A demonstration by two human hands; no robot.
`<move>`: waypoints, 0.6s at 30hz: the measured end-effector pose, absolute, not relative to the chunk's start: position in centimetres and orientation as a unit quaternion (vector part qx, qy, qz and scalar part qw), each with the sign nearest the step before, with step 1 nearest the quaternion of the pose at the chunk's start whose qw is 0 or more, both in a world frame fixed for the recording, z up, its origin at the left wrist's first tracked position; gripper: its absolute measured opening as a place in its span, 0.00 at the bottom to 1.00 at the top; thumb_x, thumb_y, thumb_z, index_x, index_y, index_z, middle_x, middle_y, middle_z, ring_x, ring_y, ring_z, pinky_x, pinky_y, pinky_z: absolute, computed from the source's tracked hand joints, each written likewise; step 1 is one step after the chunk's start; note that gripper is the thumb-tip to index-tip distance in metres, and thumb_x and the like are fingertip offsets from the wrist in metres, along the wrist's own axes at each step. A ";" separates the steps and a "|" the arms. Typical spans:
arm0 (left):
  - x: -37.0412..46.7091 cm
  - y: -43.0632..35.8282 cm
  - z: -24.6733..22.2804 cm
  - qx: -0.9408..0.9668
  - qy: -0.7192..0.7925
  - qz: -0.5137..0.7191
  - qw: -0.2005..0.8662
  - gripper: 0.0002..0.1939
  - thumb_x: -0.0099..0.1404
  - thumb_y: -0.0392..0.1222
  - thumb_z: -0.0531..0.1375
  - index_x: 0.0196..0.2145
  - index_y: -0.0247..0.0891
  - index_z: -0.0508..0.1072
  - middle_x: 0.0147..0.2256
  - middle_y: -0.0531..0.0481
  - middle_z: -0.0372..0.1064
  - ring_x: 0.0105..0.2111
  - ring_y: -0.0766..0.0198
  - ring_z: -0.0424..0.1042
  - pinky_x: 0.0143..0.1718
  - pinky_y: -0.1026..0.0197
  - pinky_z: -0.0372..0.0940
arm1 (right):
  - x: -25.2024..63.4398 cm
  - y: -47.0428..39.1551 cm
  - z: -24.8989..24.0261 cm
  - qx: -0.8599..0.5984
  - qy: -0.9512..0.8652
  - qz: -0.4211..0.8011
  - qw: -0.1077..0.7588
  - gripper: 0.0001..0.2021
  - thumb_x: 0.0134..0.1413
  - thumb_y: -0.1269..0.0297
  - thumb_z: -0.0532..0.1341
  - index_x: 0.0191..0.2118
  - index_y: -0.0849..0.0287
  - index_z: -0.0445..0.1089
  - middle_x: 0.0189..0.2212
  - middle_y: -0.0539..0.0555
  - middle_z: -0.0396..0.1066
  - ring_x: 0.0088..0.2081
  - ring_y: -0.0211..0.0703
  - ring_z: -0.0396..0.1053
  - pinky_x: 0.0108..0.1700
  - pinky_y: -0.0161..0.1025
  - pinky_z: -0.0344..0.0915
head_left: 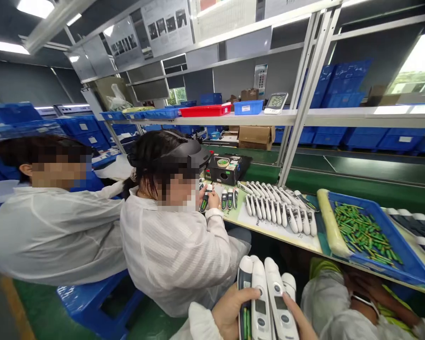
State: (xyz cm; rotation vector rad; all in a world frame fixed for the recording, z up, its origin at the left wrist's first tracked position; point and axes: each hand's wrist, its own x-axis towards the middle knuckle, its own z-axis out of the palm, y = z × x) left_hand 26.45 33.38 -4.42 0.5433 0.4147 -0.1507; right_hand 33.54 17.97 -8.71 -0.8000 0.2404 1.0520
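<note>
Low in the view I hold a bundle of several white handheld thermometers [265,302] upright in front of me. My left hand [230,309] wraps the bundle from the left, thumb across the front. The leftmost one shows an open back with green batteries [245,321] inside. My right hand [297,318] lies against the bundle's right side; only a finger and the hand's edge show. On the workbench [269,226] beyond, more white thermometers [279,210] lie in rows on a paper sheet.
A blue tray [400,245] of green batteries [364,233] sits on the bench at right. Two co-workers in white coats [170,250] [53,231] sit at left; the nearer one handles a thermometer. A black box [226,169], shelving posts [297,118] and blue bins stand behind. An arm in a white sleeve [340,311] shows under the bench.
</note>
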 end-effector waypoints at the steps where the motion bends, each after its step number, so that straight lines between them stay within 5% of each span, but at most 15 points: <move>1: 26.9 33.7 -4.4 0.267 0.207 -0.072 0.938 0.21 0.51 0.34 0.65 0.44 0.31 0.69 0.36 0.40 0.75 0.42 0.50 0.74 0.48 0.49 0.63 | 33.7 18.8 -7.8 -0.353 0.121 0.505 0.778 0.21 0.39 0.55 0.70 0.41 0.57 0.75 0.39 0.55 0.78 0.53 0.57 0.67 0.56 0.52 0.64; 9: 29.5 36.2 -4.7 0.261 0.244 -0.089 0.930 0.19 0.54 0.33 0.63 0.44 0.31 0.68 0.34 0.41 0.76 0.38 0.53 0.75 0.47 0.52 0.65 | 35.0 22.6 -5.6 -0.298 0.125 0.491 0.809 0.17 0.50 0.58 0.65 0.42 0.65 0.74 0.35 0.58 0.78 0.46 0.51 0.72 0.54 0.45 0.64; 18: 30.8 36.9 -4.8 0.261 0.293 -0.044 0.919 0.14 0.55 0.34 0.62 0.41 0.27 0.70 0.29 0.41 0.75 0.33 0.53 0.76 0.42 0.52 0.68 | 37.6 24.2 -6.0 -0.311 0.104 0.516 0.791 0.16 0.51 0.60 0.64 0.42 0.68 0.74 0.34 0.61 0.78 0.44 0.52 0.73 0.54 0.46 0.63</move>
